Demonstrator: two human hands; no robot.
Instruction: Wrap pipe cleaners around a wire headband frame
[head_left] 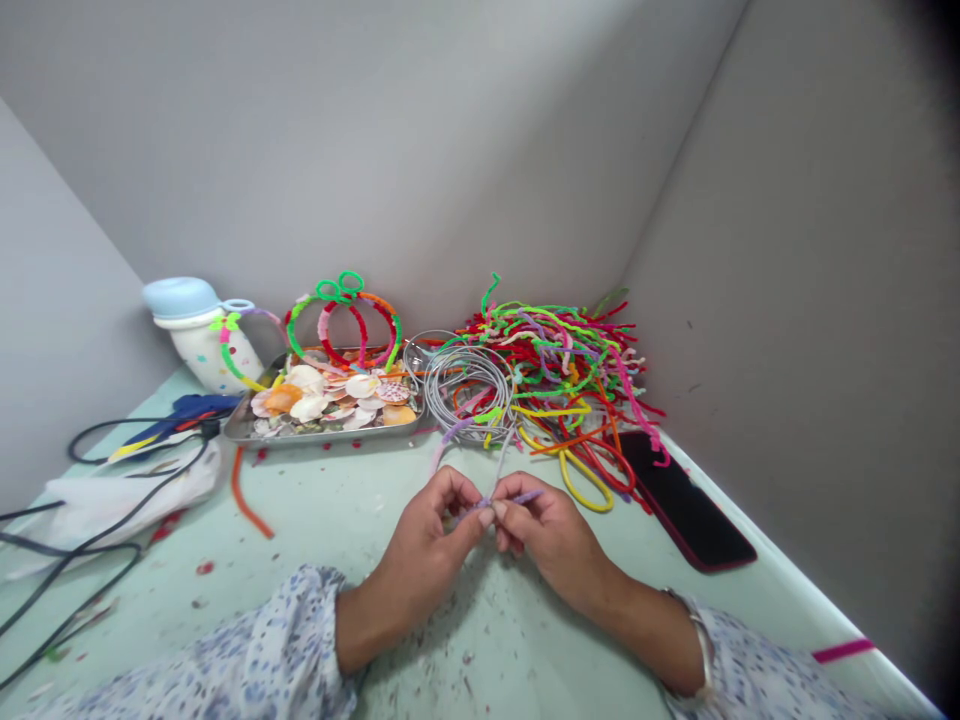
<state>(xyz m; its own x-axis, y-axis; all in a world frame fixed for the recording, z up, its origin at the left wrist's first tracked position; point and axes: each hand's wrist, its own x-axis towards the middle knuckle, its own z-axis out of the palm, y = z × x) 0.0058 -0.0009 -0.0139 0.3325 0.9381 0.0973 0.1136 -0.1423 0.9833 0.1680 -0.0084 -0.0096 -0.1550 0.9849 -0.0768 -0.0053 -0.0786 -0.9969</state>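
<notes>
On the far left of the pale green worktop [337, 560], black cables [90, 545] cross a white plastic bag [112, 495], with a blue glue gun [176, 412] just behind and a white jar [199, 340] with a pale blue lid at the wall. A loose orange stem [247, 500] lies before a metal tray [322, 432] of shells [330, 395]. Behind the tray stand wrapped pipe-cleaner hoops [352, 315], which look finished. In the middle, the left hand [431, 525] and right hand [544, 530] meet fingertip to fingertip, both pinching a lilac pipe cleaner [529, 495] held just above the worktop. Only a short stretch of it seems worked, so this piece looks early on. Beyond lie a grey wire coil [465, 385] and a large tangled pile of coloured stems [562, 350], apparently unused. A dark phone [686, 500] lies beside the pile, and a pink strip [844, 650] sits at the right edge. No brand or writing can be read anywhere.
</notes>
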